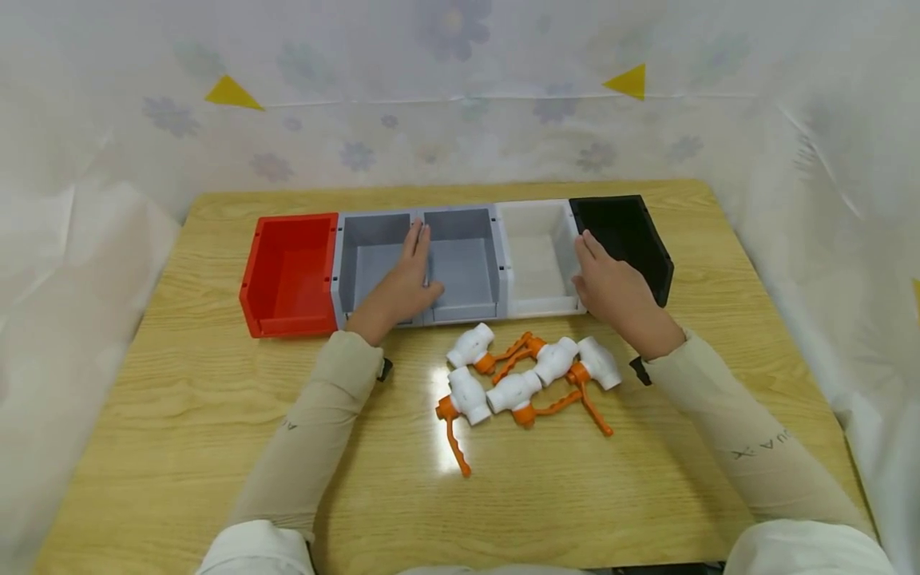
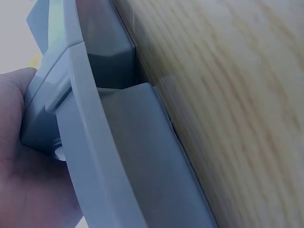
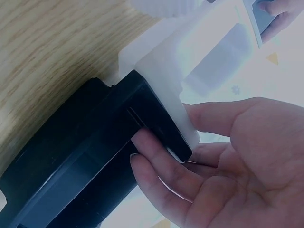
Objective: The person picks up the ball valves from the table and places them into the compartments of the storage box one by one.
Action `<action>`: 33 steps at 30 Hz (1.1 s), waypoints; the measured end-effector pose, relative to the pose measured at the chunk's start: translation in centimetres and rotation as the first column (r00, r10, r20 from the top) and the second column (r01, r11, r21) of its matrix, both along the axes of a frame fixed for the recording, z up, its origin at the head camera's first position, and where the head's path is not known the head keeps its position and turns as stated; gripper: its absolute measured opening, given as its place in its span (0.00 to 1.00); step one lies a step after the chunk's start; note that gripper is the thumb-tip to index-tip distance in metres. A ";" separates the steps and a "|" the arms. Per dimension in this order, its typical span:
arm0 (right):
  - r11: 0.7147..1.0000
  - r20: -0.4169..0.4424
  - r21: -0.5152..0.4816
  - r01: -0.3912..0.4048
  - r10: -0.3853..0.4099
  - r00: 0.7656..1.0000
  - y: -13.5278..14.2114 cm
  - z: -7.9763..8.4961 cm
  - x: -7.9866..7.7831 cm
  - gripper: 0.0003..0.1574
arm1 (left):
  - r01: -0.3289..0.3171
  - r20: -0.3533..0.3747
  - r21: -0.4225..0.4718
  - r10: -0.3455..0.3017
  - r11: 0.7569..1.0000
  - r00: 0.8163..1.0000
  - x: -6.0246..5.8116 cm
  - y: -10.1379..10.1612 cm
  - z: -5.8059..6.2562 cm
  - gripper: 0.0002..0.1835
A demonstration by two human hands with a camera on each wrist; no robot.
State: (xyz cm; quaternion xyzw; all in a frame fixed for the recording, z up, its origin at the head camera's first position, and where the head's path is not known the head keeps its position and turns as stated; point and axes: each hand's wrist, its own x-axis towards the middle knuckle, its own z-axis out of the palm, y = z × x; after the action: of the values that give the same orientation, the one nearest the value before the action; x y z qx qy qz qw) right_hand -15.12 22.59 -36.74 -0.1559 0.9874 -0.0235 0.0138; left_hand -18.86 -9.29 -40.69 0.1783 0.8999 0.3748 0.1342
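Note:
My left hand (image 1: 402, 286) straddles the adjoining walls of two grey bins, the left one (image 1: 368, 267) and the right one (image 1: 469, 267). Its fingers point away along the divider, with the thumb on the right side. In the left wrist view, part of the hand lies behind a grey bin wall (image 2: 90, 123). My right hand (image 1: 616, 289) pinches the touching walls of the white bin (image 1: 533, 259) and the black bin (image 1: 611, 228). From the right wrist view, the thumb lies on the white side, while fingertips (image 3: 147, 142) press inside the black bin.
A red bin (image 1: 298, 271) stands at the left end of the row, against the left grey bin. Several white ball valves (image 1: 513, 390) with orange handles lie on the wooden table (image 1: 216, 431) in front. A pale flowered sheet (image 1: 431, 136) hangs behind.

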 end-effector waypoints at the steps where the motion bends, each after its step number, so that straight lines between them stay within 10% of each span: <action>1: 1.000 0.005 -0.001 0.002 -0.002 1.000 0.0 0.0 0.0 0.38 | -0.001 -0.001 0.002 0.001 1.000 1.000 -0.1 0.0 -0.1 0.48; 12: 1.000 -0.010 -0.002 0.016 -0.016 1.000 0.2 0.1 -0.8 0.38 | -0.030 -0.058 -0.045 0.027 0.999 0.998 -0.3 0.6 0.5 0.46; 20: 0.999 -0.038 -0.034 -0.006 0.004 0.999 1.8 -0.2 -1.0 0.37 | -0.103 -0.169 -0.089 0.087 0.991 0.982 0.4 -1.5 4.1 0.34; 27: 0.989 -0.200 -0.144 -0.007 -0.022 0.980 2.7 0.5 1.1 0.27 | -0.414 -0.426 -0.027 0.364 0.910 0.828 -0.7 -8.4 7.4 0.27; 33: 0.970 -0.153 -0.238 0.054 -0.093 0.984 2.3 1.6 4.6 0.15 | -0.542 -0.435 -0.076 0.461 0.837 0.773 -2.3 -14.3 7.2 0.27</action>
State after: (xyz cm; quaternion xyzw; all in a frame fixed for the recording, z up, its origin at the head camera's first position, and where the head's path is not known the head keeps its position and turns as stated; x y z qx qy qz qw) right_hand -10.49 24.87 -35.17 -0.1210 0.9807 -0.1269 -0.0862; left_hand -21.12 -23.60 -33.46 -0.0111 0.9549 0.2614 -0.1405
